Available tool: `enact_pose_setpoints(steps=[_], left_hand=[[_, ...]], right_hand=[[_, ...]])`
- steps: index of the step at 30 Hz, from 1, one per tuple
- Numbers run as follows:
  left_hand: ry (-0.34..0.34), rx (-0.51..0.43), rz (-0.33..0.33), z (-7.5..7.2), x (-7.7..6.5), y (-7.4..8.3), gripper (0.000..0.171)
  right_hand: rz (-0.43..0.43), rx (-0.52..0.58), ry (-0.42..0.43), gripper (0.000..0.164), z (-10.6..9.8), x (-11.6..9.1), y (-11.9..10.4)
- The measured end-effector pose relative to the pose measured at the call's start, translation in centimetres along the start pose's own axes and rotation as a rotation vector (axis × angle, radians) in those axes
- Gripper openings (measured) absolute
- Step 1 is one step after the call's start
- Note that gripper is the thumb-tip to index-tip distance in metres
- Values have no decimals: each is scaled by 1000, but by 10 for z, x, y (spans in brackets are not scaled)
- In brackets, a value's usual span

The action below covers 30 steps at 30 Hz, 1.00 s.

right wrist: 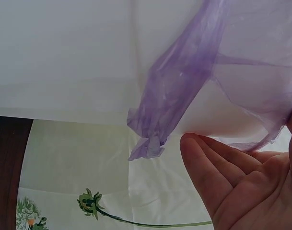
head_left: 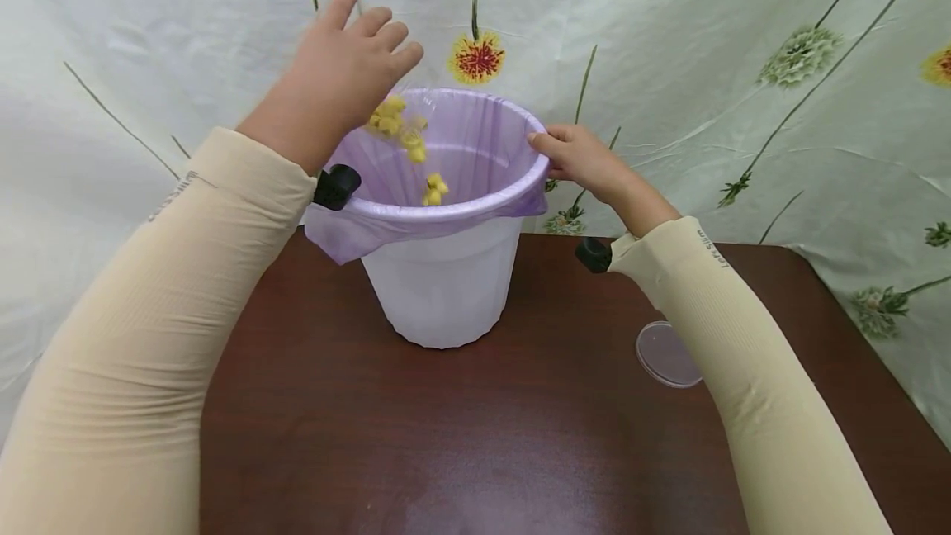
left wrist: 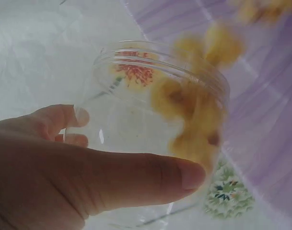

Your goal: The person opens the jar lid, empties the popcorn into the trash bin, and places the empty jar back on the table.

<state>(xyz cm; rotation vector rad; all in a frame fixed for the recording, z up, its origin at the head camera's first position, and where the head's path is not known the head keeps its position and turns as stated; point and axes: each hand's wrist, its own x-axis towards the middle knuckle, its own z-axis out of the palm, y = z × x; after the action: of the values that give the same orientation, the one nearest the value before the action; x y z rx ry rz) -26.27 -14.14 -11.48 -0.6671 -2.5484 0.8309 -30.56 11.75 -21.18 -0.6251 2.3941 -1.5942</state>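
The left hand point(head_left: 345, 64) grips 1 tipped clear jar point(left wrist: 129, 127) above the bin's point(head_left: 446, 291) left side, yellow pieces point(head_left: 434, 188) dropping inside, while the right hand point(head_left: 583, 159) pinches the bin's purple-lined right rim, 1 clear disc point(head_left: 667, 353) lying right of the bin.

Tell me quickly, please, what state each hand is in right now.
Left hand: closed round a clear jar.
Right hand: closed on the rim of the lined bin.
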Motion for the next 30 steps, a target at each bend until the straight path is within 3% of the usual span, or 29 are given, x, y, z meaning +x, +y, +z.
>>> enact_pose_setpoints(steps=[7, 13, 22, 26, 30], left_hand=[[-17, 177, 52, -8, 3, 10, 60], [-25, 268, 73, -11, 5, 13, 61], [-37, 172, -16, -12, 5, 14, 66], [-52, 69, -65, -14, 5, 9, 65], [-88, -55, -116, -16, 6, 5, 75]], right_hand=[[6, 5, 7, 39, 1, 0, -1], [12, 7, 9, 40, 1, -1, -3], [10, 17, 11, 40, 1, -2, -2], [9, 11, 0, 41, 0, -3, -2], [6, 3, -8, 41, 0, -3, -2]])
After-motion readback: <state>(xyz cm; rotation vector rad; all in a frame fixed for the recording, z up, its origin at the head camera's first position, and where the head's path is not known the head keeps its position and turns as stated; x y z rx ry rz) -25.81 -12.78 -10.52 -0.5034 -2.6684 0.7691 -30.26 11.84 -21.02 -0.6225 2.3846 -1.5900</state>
